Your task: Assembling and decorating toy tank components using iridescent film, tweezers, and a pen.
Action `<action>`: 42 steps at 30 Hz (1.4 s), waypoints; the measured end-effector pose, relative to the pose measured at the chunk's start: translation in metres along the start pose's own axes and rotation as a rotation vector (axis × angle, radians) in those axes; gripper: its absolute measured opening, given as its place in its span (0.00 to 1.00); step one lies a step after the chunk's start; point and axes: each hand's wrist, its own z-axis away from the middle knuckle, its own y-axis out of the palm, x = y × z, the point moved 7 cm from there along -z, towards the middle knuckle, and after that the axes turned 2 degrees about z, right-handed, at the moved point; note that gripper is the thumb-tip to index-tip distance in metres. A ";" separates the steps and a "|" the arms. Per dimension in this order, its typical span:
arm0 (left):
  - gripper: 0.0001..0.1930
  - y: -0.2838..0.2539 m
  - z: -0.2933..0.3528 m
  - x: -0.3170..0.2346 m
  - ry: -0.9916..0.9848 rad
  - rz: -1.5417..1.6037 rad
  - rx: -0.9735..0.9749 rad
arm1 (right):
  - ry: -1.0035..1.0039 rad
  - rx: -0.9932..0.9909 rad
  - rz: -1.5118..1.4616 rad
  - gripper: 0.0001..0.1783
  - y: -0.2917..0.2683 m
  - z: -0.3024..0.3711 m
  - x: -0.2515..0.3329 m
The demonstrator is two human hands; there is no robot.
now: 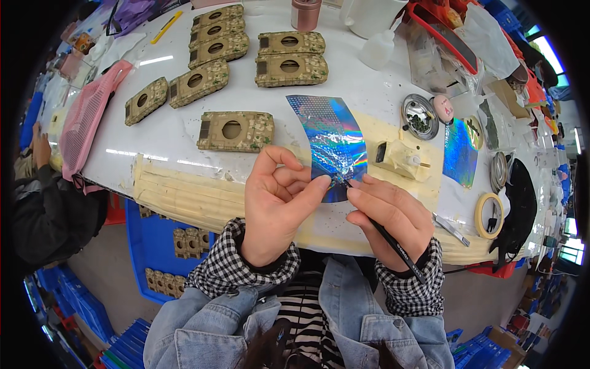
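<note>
My left hand (pixel 279 194) pinches the lower part of a shiny blue holographic sheet (pixel 335 132) between thumb and fingers. Rows of small dots or pieces cover the sheet, which curves upward away from me. In my right hand (pixel 393 215) are slim black tweezers (pixel 390 240), their tip touching or very near the sheet beside my left thumb. Whether the tip grips a piece is too small to tell. Just beyond my left hand lies a camouflage-painted model tank hull (pixel 251 132) with a round hole. A small tan block-like part (pixel 402 160) sits right of the sheet.
More camouflage hulls (pixel 292 69) stand at the back. On the right are a round metal dish (pixel 420 117) of small dark parts, another holographic sheet (pixel 460 154), a tape roll (pixel 489 215) and a metal tool (pixel 452 229). A pink mesh basket (pixel 92 123) stands left, near another person's hand (pixel 42 149).
</note>
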 end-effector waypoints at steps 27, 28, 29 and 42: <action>0.17 0.000 0.000 0.001 -0.012 0.006 -0.004 | 0.034 0.008 -0.036 0.18 -0.001 0.000 0.001; 0.17 0.000 0.000 0.001 -0.013 0.009 -0.004 | 0.030 0.011 -0.035 0.18 0.000 0.000 0.000; 0.18 0.000 0.000 0.001 -0.013 0.011 -0.004 | 0.027 0.013 -0.034 0.18 0.000 0.001 0.000; 0.17 -0.003 0.000 0.004 -0.107 0.057 -0.060 | -0.251 0.023 0.282 0.16 0.009 0.007 0.021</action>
